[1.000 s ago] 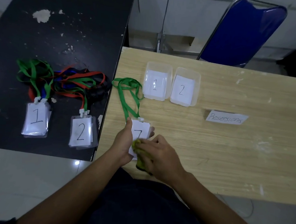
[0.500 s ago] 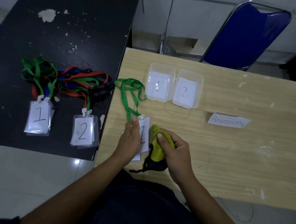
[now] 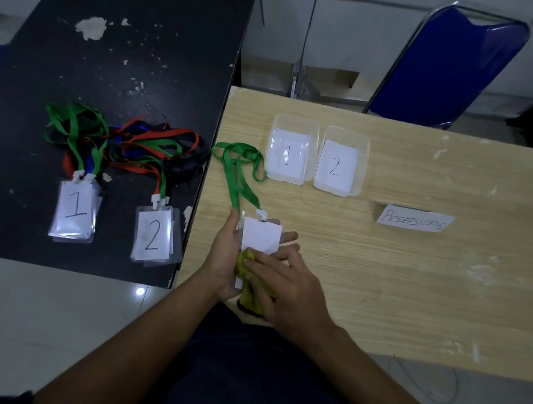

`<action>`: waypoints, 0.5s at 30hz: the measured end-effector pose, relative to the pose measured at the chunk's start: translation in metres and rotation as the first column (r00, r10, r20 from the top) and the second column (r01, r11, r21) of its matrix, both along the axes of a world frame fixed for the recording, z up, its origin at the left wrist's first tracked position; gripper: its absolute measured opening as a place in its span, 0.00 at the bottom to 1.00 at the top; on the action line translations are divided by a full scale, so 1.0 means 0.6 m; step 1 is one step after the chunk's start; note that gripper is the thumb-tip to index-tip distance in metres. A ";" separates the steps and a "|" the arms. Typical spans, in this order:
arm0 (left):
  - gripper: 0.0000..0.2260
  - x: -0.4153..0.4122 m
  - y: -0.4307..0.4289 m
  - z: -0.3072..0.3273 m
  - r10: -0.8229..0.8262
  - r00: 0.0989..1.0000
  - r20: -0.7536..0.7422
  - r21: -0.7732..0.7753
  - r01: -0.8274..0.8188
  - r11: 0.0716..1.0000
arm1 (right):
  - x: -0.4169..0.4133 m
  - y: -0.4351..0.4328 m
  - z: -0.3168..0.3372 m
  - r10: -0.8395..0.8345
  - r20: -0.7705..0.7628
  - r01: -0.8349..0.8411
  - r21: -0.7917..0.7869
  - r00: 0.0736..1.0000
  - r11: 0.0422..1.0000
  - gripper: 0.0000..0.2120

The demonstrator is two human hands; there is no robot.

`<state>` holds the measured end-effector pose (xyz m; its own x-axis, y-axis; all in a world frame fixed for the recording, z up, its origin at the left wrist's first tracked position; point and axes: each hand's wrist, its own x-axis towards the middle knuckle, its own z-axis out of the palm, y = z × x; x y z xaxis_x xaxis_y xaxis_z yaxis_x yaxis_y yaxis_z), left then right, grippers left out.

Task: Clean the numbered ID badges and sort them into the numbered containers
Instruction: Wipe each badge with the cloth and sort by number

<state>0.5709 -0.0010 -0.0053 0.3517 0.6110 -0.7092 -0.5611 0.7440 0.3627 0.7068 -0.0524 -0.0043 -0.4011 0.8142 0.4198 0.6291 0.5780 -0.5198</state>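
Yellow-green cloth is bunched under my right grip, whose fingers curl round it and press it onto the lower half of the badge.

Head view, the risks first. The badge shows me a blank white face, so I cannot read its number. Dropping it now into container 1 or container 2 would be a guess. It should be turned over first.

My left grip is spread flat beneath it, fingers straight, thumb up along its left side. Nothing really clamps the badge, so a hard wipe could push it off the palm. It sits above the near left corner of the wooden counter, so a slip might send it over the edge.

The green lanyard loops back along the left edge, ending just beside container 1. A quick lift could drag it against that light tub.

As for the badge: a clear sleeve with a white paper insert and a white clip on top. A pale corner pokes out below the cloth, perhaps the insert sliding.
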 end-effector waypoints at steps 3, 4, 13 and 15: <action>0.34 0.009 -0.008 -0.008 -0.041 0.999 -0.015 -0.028 0.041 0.999 | 0.008 0.042 0.009 -0.197 0.112 0.201 -0.032 0.974 0.979 0.11; 0.33 0.011 -0.009 -0.009 -0.037 0.999 -0.019 -0.035 0.037 0.999 | 0.002 0.052 0.013 -0.273 0.108 0.284 -0.107 0.956 0.953 0.11; 0.40 -0.017 -0.002 -0.002 0.017 0.999 -0.026 -0.046 -0.019 0.999 | 0.015 0.021 0.017 0.096 0.138 -0.085 -0.086 0.986 0.993 0.14; 0.39 -0.010 -0.006 -0.002 -0.012 0.998 -0.060 -0.040 0.009 0.999 | 0.024 0.041 0.010 -0.079 0.150 0.089 -0.067 0.985 0.994 0.13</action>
